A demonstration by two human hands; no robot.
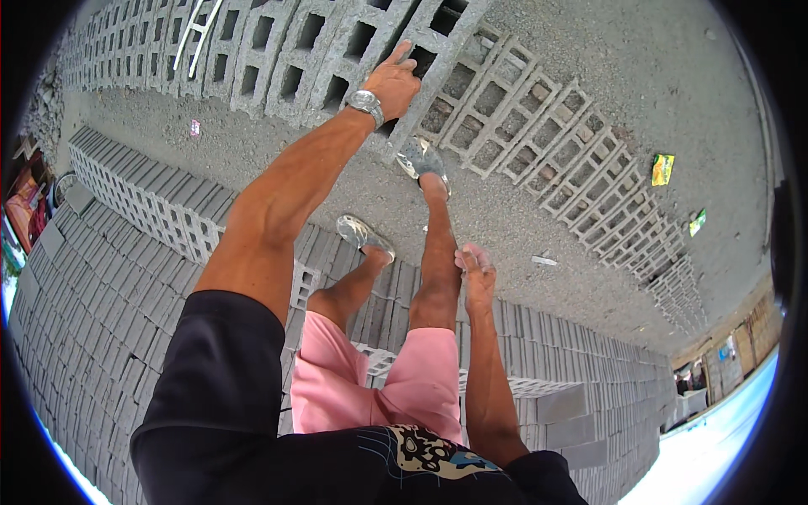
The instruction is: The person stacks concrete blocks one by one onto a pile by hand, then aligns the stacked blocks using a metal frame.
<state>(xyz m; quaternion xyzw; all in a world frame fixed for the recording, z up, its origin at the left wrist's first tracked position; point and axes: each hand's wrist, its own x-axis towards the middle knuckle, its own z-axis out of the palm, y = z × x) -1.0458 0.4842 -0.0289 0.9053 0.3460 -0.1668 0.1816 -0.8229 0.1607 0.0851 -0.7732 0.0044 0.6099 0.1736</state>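
Note:
At the top, a row of grey hollow concrete blocks (345, 80) stands on edge with the holes facing up. My left hand (394, 82), with a watch (365, 104) on its wrist, is on the end hollow block (453, 52). Its index finger lies along the block, and the other fingers curl at one of the holes, their tips partly hidden. My right hand (477, 268) hangs beside my right leg, away from the blocks. The fingers there are curled in, and nothing shows in them.
Thin block-shaped residue outlines (539, 126) run across the ground to the right. Stacked blocks (109, 295) fill the area behind my feet. A white frame-like piece (198, 34) lies on the top row. Wrappers (662, 169) litter the ground. My shoe (421, 158) stands close to the end block.

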